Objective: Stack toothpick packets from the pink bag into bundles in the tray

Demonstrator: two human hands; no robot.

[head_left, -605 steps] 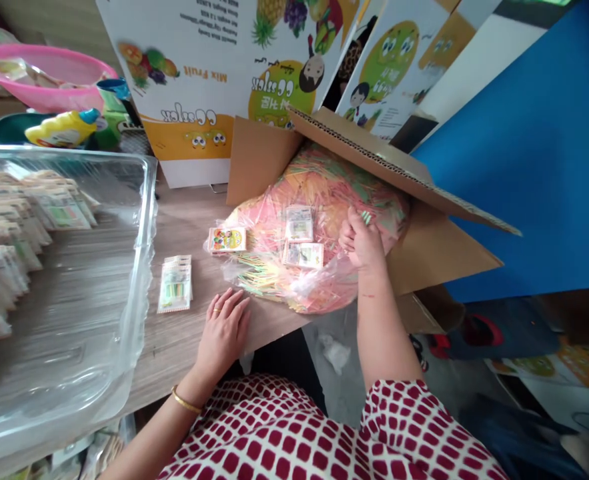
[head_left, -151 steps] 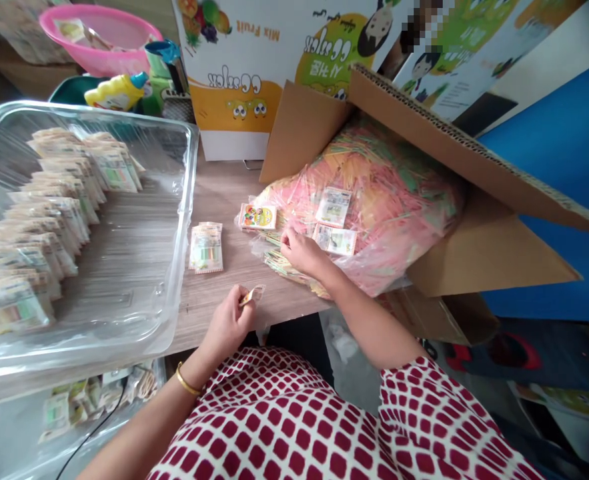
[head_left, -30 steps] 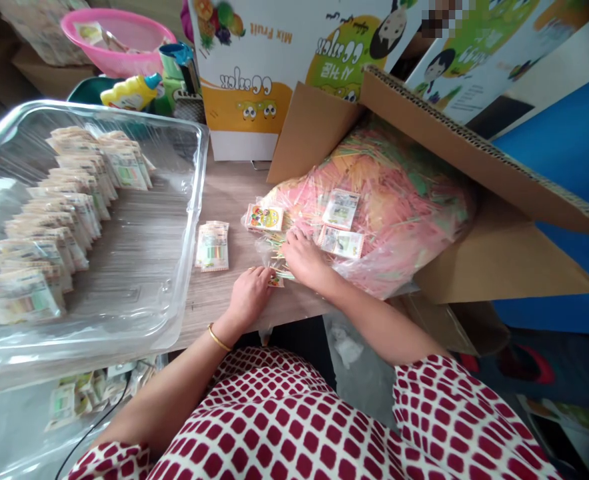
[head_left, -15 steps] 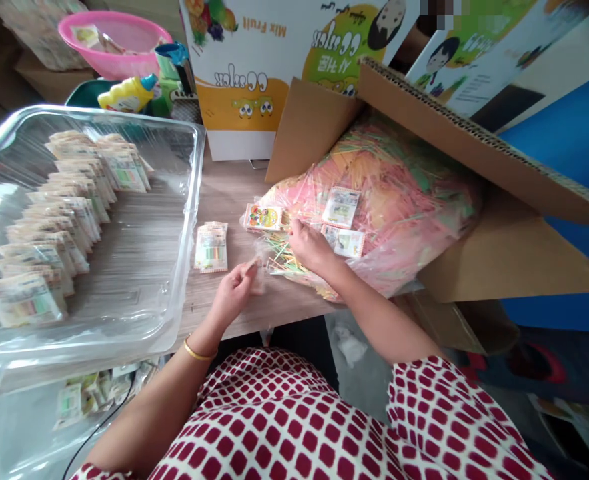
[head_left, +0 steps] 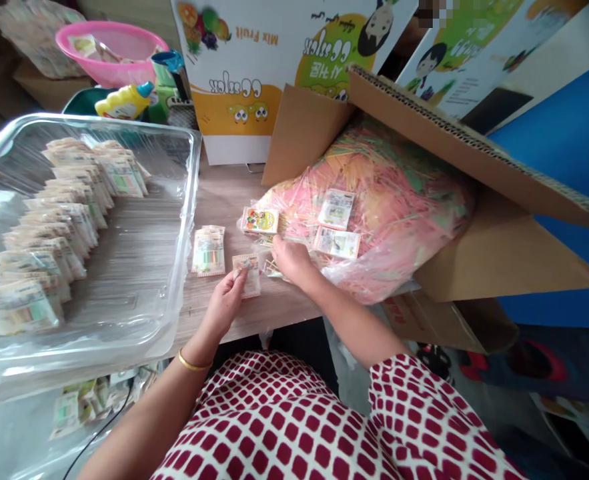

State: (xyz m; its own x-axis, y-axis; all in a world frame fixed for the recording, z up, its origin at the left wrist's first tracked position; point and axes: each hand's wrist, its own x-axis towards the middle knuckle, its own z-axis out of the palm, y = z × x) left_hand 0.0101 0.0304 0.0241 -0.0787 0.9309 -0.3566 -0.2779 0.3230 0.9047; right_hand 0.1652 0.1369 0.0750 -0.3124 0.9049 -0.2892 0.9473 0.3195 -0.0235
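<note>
My left hand (head_left: 227, 297) pinches the top of a small clear packet (head_left: 252, 285) with a red-dotted edge, held over the table's front part. Close on its right is my right hand (head_left: 293, 260), fingers curled together at the mouth of a big clear bag (head_left: 359, 280) full of thin coloured sticks (head_left: 389, 180). What those fingers hold, if anything, is hidden. Loose sticks (head_left: 273, 269) lie just under this hand. On the bag rest a stack of printed packets (head_left: 260, 220) and two more packets, one upper (head_left: 336, 209) and one lower (head_left: 337, 243). A short stack of filled packets (head_left: 209, 252) lies left of my left hand.
A clear plastic tray (head_left: 181, 267) with rows of filled packets (head_left: 59, 227) takes up the left side. The bag spills from an open cardboard box (head_left: 499, 247) at right. Behind stand a printed carton (head_left: 244, 147), a pink basin (head_left: 111, 73) and a yellow bottle (head_left: 124, 102).
My right hand has moved left and slightly down, towards the left hand. The packet in my left hand now faces up more plainly. The whole view has shifted a little.
</note>
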